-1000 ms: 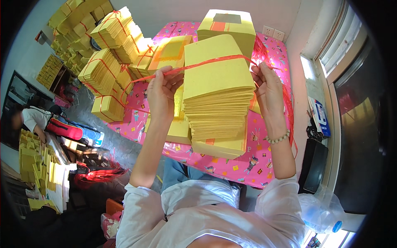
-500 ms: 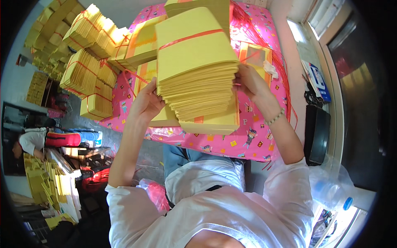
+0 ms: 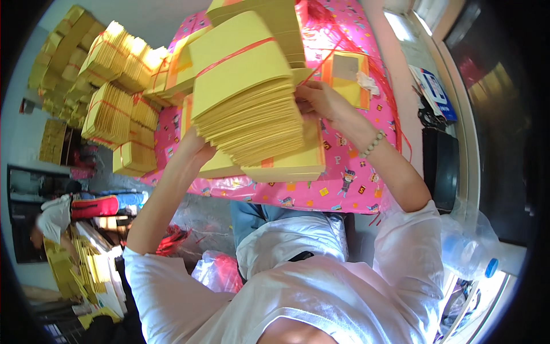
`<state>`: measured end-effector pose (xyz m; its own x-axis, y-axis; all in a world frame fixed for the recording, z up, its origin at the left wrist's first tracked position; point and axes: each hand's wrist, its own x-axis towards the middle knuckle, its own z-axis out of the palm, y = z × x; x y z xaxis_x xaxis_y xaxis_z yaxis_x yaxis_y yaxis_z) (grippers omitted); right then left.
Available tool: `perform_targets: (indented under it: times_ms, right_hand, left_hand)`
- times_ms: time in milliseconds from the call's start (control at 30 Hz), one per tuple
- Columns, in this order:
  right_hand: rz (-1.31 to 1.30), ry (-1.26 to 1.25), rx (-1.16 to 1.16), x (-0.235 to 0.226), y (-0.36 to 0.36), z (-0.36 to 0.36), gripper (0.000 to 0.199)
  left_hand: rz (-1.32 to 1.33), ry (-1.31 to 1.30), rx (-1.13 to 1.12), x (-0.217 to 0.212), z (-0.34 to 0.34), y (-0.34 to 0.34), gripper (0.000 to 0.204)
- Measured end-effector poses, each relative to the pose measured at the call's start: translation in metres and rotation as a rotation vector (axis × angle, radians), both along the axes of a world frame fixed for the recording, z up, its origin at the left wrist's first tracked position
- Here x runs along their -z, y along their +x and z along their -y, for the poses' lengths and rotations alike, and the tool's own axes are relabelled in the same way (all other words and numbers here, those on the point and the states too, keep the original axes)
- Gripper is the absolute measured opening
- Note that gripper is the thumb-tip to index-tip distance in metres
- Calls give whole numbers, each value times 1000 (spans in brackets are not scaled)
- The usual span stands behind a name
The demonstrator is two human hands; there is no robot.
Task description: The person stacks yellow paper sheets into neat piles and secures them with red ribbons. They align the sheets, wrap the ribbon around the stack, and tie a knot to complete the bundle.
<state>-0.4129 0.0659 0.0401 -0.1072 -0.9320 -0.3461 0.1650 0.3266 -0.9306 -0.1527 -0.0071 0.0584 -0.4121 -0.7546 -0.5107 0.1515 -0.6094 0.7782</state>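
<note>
A thick bundle of yellow paper (image 3: 243, 74), bound across with a red ribbon, is raised and tilted above the table, its layered edges facing me. My left hand (image 3: 200, 150) is at its lower left side, with the fingers mostly hidden under or behind it. My right hand (image 3: 323, 103) has curled fingers at the bundle's right edge; the fingertips are partly hidden. A loose red ribbon (image 3: 322, 64) runs from the upper right to those fingertips. Beneath the bundle lie more stacks of yellow paper (image 3: 295, 172) with orange bands.
A pink patterned cloth (image 3: 358, 157) covers the table. Tied bundles (image 3: 109, 117) are piled at its left, and loose red ribbons (image 3: 384, 86) trail along its right. A flat yellow piece (image 3: 344, 71) lies by a crumpled tissue (image 3: 366, 83). Another person (image 3: 54, 221) works at far left.
The bundle and both hands have shifted left. My left hand has slid lower, its fingers now less visible. The view has shifted slightly too.
</note>
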Motion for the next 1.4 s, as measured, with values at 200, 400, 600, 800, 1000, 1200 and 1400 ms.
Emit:
perform_targets:
  times_ms: [200,400,600,800,1000,1200,1400]
  right_hand:
    - [-47,-2,12,-14,6,-9,23]
    - [-108,-60,44,-9,9,-8,23]
    - [32,-151,83,16,-11,-14,28]
    - [15,-119,215,49,-44,-18,35]
    - [35,-140,243,47,-51,-21,35]
    - [65,-167,241,37,-57,-39,36]
    - [75,-377,148,-17,-71,-42,37]
  left_hand:
    - [71,-30,43,2,-3,-6,25]
    - [28,101,-43,0,-11,-10,21]
    - [-128,238,-164,29,-6,-12,17]
    - [-80,282,-253,2,-23,-35,16]
    - [-91,208,-111,-11,-30,-37,24]
    - [-148,160,-99,-33,-36,-30,27]
    - [-247,-393,4,-66,-10,-26,27]
